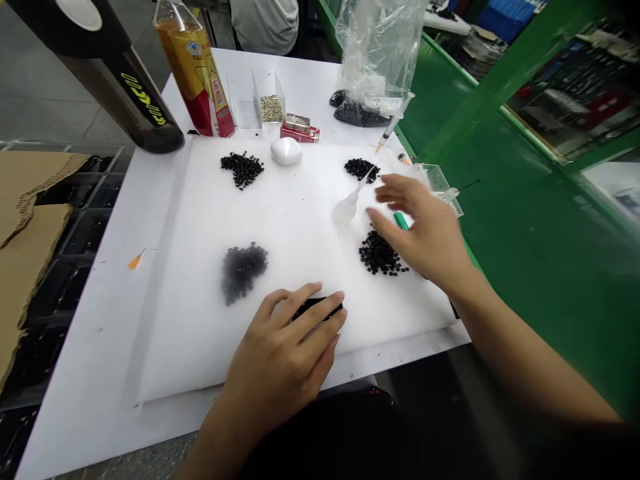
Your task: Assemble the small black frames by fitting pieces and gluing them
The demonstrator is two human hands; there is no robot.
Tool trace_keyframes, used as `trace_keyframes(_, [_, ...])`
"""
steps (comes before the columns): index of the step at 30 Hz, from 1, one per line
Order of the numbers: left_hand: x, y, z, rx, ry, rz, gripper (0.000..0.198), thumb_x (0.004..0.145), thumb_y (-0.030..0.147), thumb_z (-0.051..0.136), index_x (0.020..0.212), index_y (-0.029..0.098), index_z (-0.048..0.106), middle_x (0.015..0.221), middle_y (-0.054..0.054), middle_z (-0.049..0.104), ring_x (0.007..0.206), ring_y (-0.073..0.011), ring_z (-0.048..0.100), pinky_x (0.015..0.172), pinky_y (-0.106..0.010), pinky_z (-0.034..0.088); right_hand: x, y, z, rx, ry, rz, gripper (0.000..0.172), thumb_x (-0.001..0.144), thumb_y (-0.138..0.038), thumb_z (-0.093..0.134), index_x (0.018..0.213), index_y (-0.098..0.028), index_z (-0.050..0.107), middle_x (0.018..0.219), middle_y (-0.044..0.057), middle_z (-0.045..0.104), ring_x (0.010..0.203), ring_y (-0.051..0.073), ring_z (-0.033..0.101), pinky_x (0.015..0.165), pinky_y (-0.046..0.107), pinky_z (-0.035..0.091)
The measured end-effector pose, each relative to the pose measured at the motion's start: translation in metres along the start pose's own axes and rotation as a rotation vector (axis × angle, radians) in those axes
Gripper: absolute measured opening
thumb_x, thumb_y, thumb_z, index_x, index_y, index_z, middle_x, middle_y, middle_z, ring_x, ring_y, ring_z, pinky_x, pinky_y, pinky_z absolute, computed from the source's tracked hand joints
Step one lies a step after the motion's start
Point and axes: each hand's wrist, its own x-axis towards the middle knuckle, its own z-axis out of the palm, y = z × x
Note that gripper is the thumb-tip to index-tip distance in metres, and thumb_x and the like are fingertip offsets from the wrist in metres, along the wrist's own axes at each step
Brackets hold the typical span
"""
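Observation:
My left hand [290,347] lies palm down near the front of a white foam mat [300,233], fingers stretched out over a flat black piece [317,308]. That piece shows only between the fingers, and whether they grip it is hidden. My right hand [425,230] hovers at the mat's right side, slightly blurred, thumb and fingers apart with nothing between them. Just left of its fingertips is a small white squeeze bulb with a thin tip [346,208]. Below the hand spreads a heap of small black pieces [381,253]. A green-ended item [401,221] shows behind the thumb.
Other black heaps lie at left back [243,169], left front [244,270] and right back [362,169]. A white rounded lump [287,151], syringe [395,123], clear bag [375,67], juice bottle [195,73] and dark tumbler [120,87] stand along the back.

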Motion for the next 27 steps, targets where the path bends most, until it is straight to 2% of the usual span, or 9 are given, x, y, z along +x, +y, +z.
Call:
trace_keyframes(3, [0.001,-0.001,0.001,-0.004,0.023,0.014,0.027,0.101,0.014,0.056,0.124,0.019,0.068,0.137,-0.001,0.067,0.13,-0.0293,0.057,0.099,-0.048,0.043,-0.004,0.02,-0.037,-0.203,0.381,-0.031,0.025,0.097,-0.031,0.06,0.119,-0.025,0.069,0.119,0.01,0.07,0.109,0.025,0.063,0.102,0.045,0.047])
trace_keyframes(5, [0.002,-0.001,0.0,-0.014,0.03,0.019,0.027,0.101,0.013,0.056,0.123,0.019,0.069,0.137,-0.001,0.067,0.13,-0.0294,0.057,0.1,-0.048,0.042,-0.004,0.043,-0.055,-0.284,0.511,0.045,0.023,0.097,-0.031,0.061,0.116,-0.026,0.071,0.118,0.012,0.069,0.11,0.027,0.061,0.101,0.045,0.044])
trace_keyframes(9, [0.002,-0.001,-0.001,-0.046,0.038,0.022,0.03,0.1,0.012,0.055,0.126,0.019,0.068,0.139,-0.001,0.066,0.133,-0.0288,0.055,0.102,-0.048,0.042,0.002,0.088,-0.065,-0.252,0.454,0.129,0.029,0.09,-0.033,0.07,0.119,-0.029,0.071,0.107,0.009,0.073,0.095,0.023,0.065,0.088,0.039,0.049])
trace_keyframes(12, [0.002,-0.001,-0.001,-0.092,0.061,-0.009,0.036,0.099,0.009,0.057,0.133,0.018,0.064,0.139,-0.002,0.065,0.133,-0.0271,0.055,0.104,-0.046,0.045,0.005,0.098,-0.062,-0.231,0.435,0.097,0.02,0.087,-0.031,0.074,0.107,-0.028,0.076,0.089,0.004,0.075,0.077,0.018,0.068,0.078,0.033,0.053])
trace_keyframes(15, [0.001,-0.001,0.001,-0.108,0.095,-0.062,0.036,0.098,0.009,0.06,0.133,0.016,0.064,0.132,-0.005,0.068,0.127,-0.0249,0.057,0.105,-0.043,0.048,0.001,0.079,-0.059,-0.253,0.598,0.034,0.03,0.093,-0.03,0.067,0.122,-0.027,0.073,0.113,0.005,0.075,0.091,0.017,0.072,0.089,0.032,0.053])
trace_keyframes(17, [0.001,-0.001,0.002,-0.097,0.122,-0.086,0.031,0.097,0.008,0.063,0.127,0.014,0.067,0.124,-0.005,0.071,0.123,-0.0234,0.059,0.105,-0.041,0.05,-0.008,0.053,-0.053,-0.241,0.777,-0.114,0.038,0.1,-0.028,0.054,0.136,-0.026,0.064,0.13,0.004,0.069,0.102,0.018,0.072,0.094,0.033,0.053])
trace_keyframes(20, [0.001,-0.002,0.004,-0.087,0.142,-0.094,0.025,0.096,0.005,0.064,0.12,0.013,0.069,0.119,-0.005,0.073,0.12,-0.0222,0.061,0.105,-0.04,0.051,-0.028,0.008,-0.025,-0.062,0.956,-0.423,0.033,0.097,-0.013,0.057,0.126,-0.021,0.071,0.121,0.004,0.072,0.086,0.017,0.076,0.071,0.03,0.061])
trace_keyframes(23, [0.001,-0.002,0.004,-0.092,0.154,-0.091,0.024,0.097,0.005,0.064,0.119,0.012,0.069,0.119,-0.005,0.074,0.12,-0.0218,0.062,0.104,-0.039,0.053,-0.053,-0.029,0.015,0.197,0.879,-0.306,0.026,0.091,-0.007,0.066,0.112,-0.018,0.075,0.091,0.001,0.075,0.071,0.014,0.075,0.055,0.024,0.06])
trace_keyframes(27, [0.002,-0.001,0.005,-0.081,0.179,-0.111,0.023,0.097,0.006,0.065,0.119,0.012,0.069,0.118,-0.004,0.074,0.119,-0.021,0.063,0.103,-0.038,0.054,-0.078,-0.045,0.048,0.278,0.68,-0.076,0.033,0.091,-0.004,0.065,0.12,-0.019,0.071,0.088,0.0,0.075,0.073,0.014,0.076,0.066,0.029,0.066])
